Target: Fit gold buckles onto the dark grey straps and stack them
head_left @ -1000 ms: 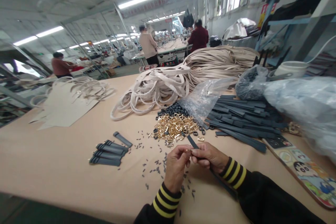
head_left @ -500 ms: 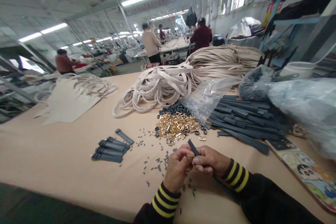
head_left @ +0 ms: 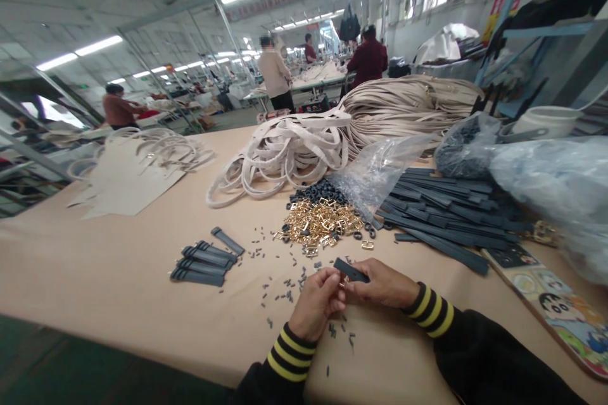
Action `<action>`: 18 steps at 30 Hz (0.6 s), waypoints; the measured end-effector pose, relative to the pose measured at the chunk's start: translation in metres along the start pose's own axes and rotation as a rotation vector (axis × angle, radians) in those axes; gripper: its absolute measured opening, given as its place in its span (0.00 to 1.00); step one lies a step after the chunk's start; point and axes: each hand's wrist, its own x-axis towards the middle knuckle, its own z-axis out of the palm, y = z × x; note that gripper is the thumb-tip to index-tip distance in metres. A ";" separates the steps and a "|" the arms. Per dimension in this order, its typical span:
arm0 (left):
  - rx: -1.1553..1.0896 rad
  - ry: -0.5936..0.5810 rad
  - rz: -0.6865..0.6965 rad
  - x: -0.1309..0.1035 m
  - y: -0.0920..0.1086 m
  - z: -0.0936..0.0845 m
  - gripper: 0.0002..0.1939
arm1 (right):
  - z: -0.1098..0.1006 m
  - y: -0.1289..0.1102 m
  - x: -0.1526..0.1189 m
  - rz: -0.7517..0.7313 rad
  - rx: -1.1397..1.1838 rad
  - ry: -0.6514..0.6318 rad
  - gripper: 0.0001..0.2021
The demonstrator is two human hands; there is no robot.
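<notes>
My right hand (head_left: 384, 283) is closed on a dark blue-grey strap (head_left: 350, 269), whose short end points up and left, with a small slot or hole showing in its face. Just left of it, my left hand (head_left: 317, 300) is closed in a pinch on a small gold buckle (head_left: 342, 284), mostly hidden by the fingers, close under the strap. Beyond both hands lies a heap of gold buckles (head_left: 323, 221), with black loops (head_left: 320, 191) behind it. Small dark bits (head_left: 289, 283) are scattered beside my left hand.
Several buckled straps (head_left: 204, 262) lie to the left. Long dark straps (head_left: 441, 221) are piled at right under plastic bags (head_left: 551, 183). A cartoon-printed board (head_left: 555, 310) lies at the right edge. Beige straps (head_left: 289, 152) are heaped behind. Several people work in the background.
The strap has turned flatter, and its slotted face now shows. My hands have shifted slightly apart, the left one down and left. The view has tilted a little.
</notes>
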 end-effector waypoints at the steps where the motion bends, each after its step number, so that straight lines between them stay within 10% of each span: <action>1: 0.040 0.017 0.008 0.001 0.000 -0.001 0.12 | 0.001 0.000 0.000 0.001 -0.021 -0.005 0.06; 9: 0.324 0.112 0.161 0.001 0.020 0.002 0.11 | 0.001 0.001 0.001 0.137 0.001 0.234 0.09; 18: 0.321 0.171 0.238 -0.002 0.036 0.003 0.10 | 0.004 -0.002 0.001 0.048 0.304 0.117 0.06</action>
